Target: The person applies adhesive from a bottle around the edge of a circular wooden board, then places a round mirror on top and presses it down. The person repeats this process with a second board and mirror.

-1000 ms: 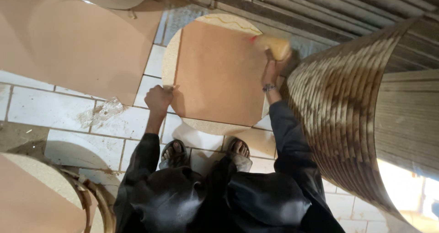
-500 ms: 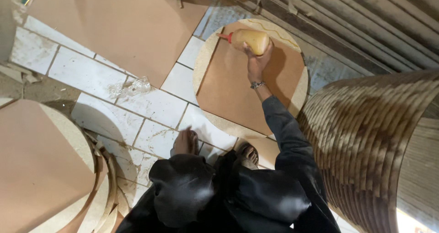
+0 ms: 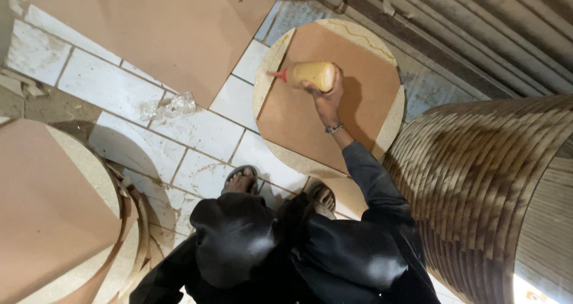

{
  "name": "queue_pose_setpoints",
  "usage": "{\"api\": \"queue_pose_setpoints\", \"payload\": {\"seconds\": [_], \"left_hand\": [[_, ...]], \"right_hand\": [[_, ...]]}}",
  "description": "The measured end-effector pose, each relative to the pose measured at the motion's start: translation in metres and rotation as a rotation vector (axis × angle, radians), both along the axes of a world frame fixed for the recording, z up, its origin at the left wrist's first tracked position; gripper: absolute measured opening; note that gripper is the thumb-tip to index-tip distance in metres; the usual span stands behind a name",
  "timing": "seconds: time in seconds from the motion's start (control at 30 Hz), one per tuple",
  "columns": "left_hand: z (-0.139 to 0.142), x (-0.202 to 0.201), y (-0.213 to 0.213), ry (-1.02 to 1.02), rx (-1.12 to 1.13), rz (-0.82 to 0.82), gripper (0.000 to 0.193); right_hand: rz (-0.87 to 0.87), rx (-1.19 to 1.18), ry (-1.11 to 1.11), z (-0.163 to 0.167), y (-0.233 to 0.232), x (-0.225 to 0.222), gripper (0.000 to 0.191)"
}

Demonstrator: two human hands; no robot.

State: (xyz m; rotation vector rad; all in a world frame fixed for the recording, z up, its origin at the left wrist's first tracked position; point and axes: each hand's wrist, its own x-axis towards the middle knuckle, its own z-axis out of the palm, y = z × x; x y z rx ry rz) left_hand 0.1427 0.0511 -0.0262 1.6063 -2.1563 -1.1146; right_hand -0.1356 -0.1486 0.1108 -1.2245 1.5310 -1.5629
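- Head view: your right hand (image 3: 325, 98) had its grip clenched round the yellow glue bottle (image 3: 310, 75), red nozzle pointing left over the brown panel (image 3: 322, 101) lying on the round board (image 3: 391, 116).
- A thin glue line showed only along the board's far rim; the rest looked bare, so most of the gluing seemed left.
- Your left hand stayed out of sight.
- No label was readable on the bottle.

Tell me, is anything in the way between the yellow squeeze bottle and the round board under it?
Nothing visible. The right hand holds the yellow squeeze bottle over the round board, red nozzle pointing toward the board's left edge, with only open air below. The left hand is out of view.
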Motion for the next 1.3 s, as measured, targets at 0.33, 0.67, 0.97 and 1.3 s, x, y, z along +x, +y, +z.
{"api": "queue_pose_setpoints", "payload": {"seconds": [0.33, 0.67, 0.97, 1.3], "left_hand": [[-0.019, -0.006, 0.007, 0.053, -0.197, 0.104, 0.031], [-0.016, -0.002, 0.006, 0.035, -0.188, -0.010, 0.030], [-0.014, -0.002, -0.001, -0.072, -0.134, -0.200, 0.036], [-0.025, -0.001, -0.004, -0.095, -0.094, -0.346, 0.046]], "right_hand": [[0.197, 0.140, -0.138, -0.026, 0.038, 0.002, 0.067], [-0.076, -0.150, 0.414, -0.021, -0.011, -0.023, 0.079], [-0.647, -0.232, 0.108, -0.020, 0.140, -0.109, 0.079], [-0.953, -0.185, 0.248, -0.028, 0.181, -0.154, 0.076]]}}
